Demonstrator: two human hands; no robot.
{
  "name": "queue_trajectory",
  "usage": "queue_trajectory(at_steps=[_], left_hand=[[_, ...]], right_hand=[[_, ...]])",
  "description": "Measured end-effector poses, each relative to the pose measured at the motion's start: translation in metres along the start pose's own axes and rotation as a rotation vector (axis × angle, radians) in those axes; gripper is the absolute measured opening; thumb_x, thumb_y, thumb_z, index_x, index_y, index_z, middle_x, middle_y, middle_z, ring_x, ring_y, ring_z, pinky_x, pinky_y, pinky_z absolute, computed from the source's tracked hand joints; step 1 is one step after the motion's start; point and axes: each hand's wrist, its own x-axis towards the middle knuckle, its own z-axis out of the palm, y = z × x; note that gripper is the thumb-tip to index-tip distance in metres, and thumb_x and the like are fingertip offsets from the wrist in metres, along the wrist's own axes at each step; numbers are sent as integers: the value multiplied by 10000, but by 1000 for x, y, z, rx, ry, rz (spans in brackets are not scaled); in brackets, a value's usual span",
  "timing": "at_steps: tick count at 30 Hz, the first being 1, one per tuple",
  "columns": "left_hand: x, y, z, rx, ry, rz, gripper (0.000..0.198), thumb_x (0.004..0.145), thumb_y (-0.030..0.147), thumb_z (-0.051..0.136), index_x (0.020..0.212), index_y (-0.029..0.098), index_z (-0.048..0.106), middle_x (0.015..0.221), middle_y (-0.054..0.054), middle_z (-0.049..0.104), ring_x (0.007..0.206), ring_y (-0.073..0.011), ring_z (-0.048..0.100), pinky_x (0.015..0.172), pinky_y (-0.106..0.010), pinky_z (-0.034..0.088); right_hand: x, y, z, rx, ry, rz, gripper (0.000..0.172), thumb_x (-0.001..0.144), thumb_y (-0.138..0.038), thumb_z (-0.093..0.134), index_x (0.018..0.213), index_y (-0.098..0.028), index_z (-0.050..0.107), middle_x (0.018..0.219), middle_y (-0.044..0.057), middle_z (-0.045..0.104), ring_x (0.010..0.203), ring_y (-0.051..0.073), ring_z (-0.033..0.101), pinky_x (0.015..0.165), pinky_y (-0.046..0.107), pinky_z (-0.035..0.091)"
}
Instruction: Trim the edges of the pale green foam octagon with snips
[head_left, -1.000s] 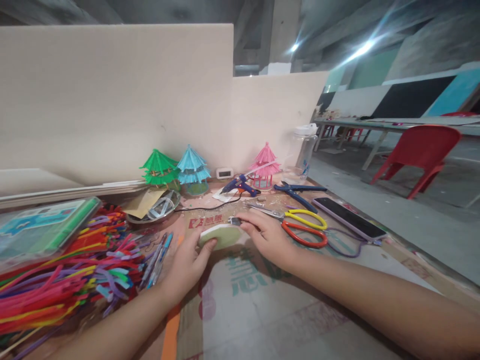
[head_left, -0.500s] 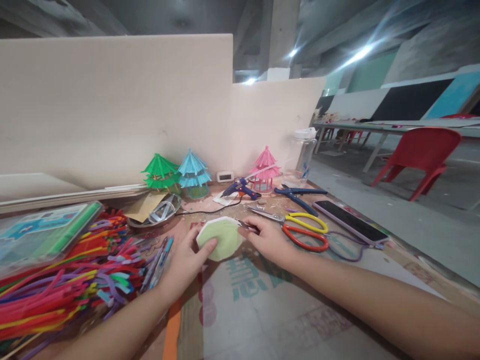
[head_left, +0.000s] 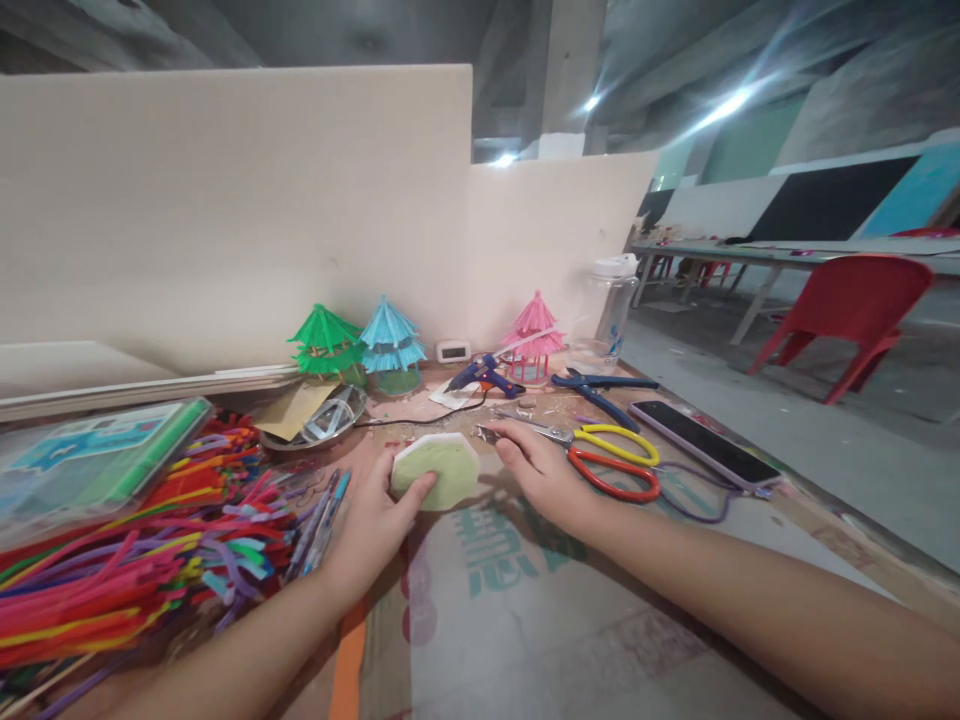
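Observation:
My left hand (head_left: pixel 382 520) is closed on a pale green, eight-sided disc (head_left: pixel 442 478) with a white edge, thumb lying across its face. My right hand (head_left: pixel 536 470) is closed around a small dark metal tool (head_left: pixel 488 435); its tip points left, apart from the disc's right edge. The fingers hide most of this tool, so its kind does not show. Just beyond and right of the right hand lie large scissors (head_left: pixel 615 460) with one yellow and one red handle.
Green (head_left: pixel 324 340), blue (head_left: pixel 390 340) and pink (head_left: pixel 534 335) model pavilions stand at the back. Near them lie a glue gun (head_left: pixel 484 375), pliers (head_left: pixel 604 385) and a phone (head_left: pixel 701 445). Colourful pipe cleaners (head_left: pixel 127 580) and pens (head_left: pixel 326 525) fill the left.
My right hand has moved slightly up and right, taking the small tool from the disc's edge. The disc has tilted slightly in my left hand.

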Motion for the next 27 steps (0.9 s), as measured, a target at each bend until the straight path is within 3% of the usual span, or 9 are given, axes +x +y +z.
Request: queue_trajectory(at_steps=[7,14,27], left_hand=[[5,-4,1,17,-10,67,267,809,389,523,998,200,540,934,-25,627,859,-189,585,749,-287,464],[5,-6,1,-6,14,118,190,819,334,505,958,210,541,936,-19,621,869,-182,586,764,-279,461],[5,-14,2,23,17,160,180,834,325,480,971,222,533,960,-29,610,925,-195,582,811,-304,453]], right_hand=[[1,2,-2,-81,-26,-45,263,910,-287,389,985,-179,618,930,71,658,873,192,602,778,322,474],[0,0,-3,-178,-42,-142,271,916,-334,421,1032,-191,620,896,70,644,838,196,593,731,314,468],[-1,3,-3,-316,-34,-169,319,912,-395,432,988,-183,658,799,69,634,732,194,574,642,301,440]])
